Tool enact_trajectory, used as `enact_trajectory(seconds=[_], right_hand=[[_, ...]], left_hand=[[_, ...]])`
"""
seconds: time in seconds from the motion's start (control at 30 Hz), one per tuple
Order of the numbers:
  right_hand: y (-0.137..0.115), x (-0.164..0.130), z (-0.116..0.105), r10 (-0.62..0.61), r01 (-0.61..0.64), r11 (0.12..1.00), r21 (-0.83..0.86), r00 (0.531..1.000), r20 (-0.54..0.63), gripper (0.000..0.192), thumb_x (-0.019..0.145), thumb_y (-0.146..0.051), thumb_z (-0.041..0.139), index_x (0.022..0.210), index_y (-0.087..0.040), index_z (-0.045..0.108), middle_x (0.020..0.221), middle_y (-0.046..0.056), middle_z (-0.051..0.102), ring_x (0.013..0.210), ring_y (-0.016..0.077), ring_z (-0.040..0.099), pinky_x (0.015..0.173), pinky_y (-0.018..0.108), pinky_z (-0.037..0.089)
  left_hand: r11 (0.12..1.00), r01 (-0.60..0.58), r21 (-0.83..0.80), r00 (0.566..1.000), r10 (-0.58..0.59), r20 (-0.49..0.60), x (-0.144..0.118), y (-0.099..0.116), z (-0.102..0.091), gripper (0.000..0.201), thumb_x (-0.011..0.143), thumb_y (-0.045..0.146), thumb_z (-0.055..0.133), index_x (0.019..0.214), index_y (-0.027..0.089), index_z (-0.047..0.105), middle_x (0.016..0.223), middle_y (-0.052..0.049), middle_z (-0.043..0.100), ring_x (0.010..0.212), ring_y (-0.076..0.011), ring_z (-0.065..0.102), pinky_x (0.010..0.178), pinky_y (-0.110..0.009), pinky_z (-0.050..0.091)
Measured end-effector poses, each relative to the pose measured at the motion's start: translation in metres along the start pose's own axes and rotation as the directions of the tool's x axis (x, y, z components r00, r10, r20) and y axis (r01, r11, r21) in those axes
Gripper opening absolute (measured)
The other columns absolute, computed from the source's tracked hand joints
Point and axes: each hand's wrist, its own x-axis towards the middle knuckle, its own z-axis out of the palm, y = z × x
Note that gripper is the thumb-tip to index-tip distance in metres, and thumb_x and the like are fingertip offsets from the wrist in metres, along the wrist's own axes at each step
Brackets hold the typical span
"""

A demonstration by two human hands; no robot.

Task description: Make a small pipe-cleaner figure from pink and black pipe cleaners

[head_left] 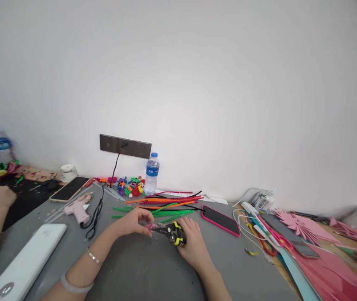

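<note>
Pliers [172, 232] in right hand [193, 242], seemingly gripped.

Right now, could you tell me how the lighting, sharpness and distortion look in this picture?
Head view: even, soft light with faint shadows; the wall is washed out; wide-angle bending curves the table edges; the hands and pliers at centre are fairly sharp; the pink paper at the right edge smears.

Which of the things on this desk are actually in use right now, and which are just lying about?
In use:
left hand pinching a pink strip
right hand gripping black-and-yellow pliers

Lying about:
pile of coloured sticks
pink glue gun
pink-cased phone
water bottle
small colourful figures
white case
pink paper cut-outs
</note>
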Motion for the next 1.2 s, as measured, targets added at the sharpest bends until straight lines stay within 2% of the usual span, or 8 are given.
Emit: enact_trajectory(seconds=[0.37,0.53,0.77,0.97,1.2], right_hand=[[0.001,0.002,0.001,-0.008,0.009,1.0,-0.029,0.999,0.035,0.034,0.057,-0.004,0.048,0.085,-0.022,0.048,0.084,0.002,0.06,0.076,0.0203,0.052,0.07,0.028,0.031],[0.0,0.003,0.001,-0.011,0.012,0.999,-0.049,1.0,0.024,0.031,0.058,-0.006,0.049,0.084,-0.022,0.048,0.082,0.002,0.061,0.075,0.0204,0.053,0.069,0.027,0.031],[0.006,-0.002,0.001,-0.039,0.04,0.996,-0.085,0.999,0.008,0.035,0.054,-0.007,0.049,0.085,-0.023,0.047,0.081,0.002,0.063,0.073,0.0203,0.056,0.068,0.027,0.033],[0.009,-0.006,0.0,-0.022,0.024,0.993,-0.113,1.0,0.022,0.034,0.053,-0.008,0.048,0.083,-0.023,0.046,0.08,0.002,0.063,0.071,0.0205,0.054,0.067,0.027,0.034],[0.007,-0.006,0.001,0.008,-0.005,0.994,-0.108,1.0,0.026,0.03,0.056,-0.008,0.049,0.08,-0.024,0.044,0.077,0.001,0.064,0.069,0.0204,0.056,0.062,0.025,0.034]], left_hand=[[0.998,-0.023,0.052,1.0,0.023,-0.002,0.001,-0.004,-0.002,0.034,0.054,0.034,0.086,0.075,0.015,0.067,0.071,0.001,0.062,0.073,-0.016,0.056,0.072,-0.027,0.045],[0.999,-0.03,0.016,1.0,0.03,0.006,0.001,-0.004,-0.003,0.035,0.055,0.036,0.086,0.074,0.015,0.066,0.071,0.001,0.061,0.073,-0.0153,0.055,0.073,-0.027,0.044],[1.0,-0.008,-0.011,1.0,0.008,0.016,0.001,0.002,0.005,0.041,0.054,0.035,0.087,0.078,0.016,0.059,0.076,0.003,0.057,0.076,-0.0146,0.053,0.072,-0.026,0.041],[0.99,0.009,-0.139,0.999,-0.002,0.046,-0.002,0.013,0.014,0.053,0.055,0.029,0.087,0.086,0.022,0.044,0.08,0.005,0.054,0.077,-0.013,0.053,0.073,-0.027,0.043],[0.982,-0.029,-0.188,0.999,0.036,0.032,-0.001,0.006,0.014,0.052,0.057,0.027,0.086,0.085,0.022,0.042,0.08,0.005,0.053,0.076,-0.0126,0.052,0.072,-0.027,0.043]])
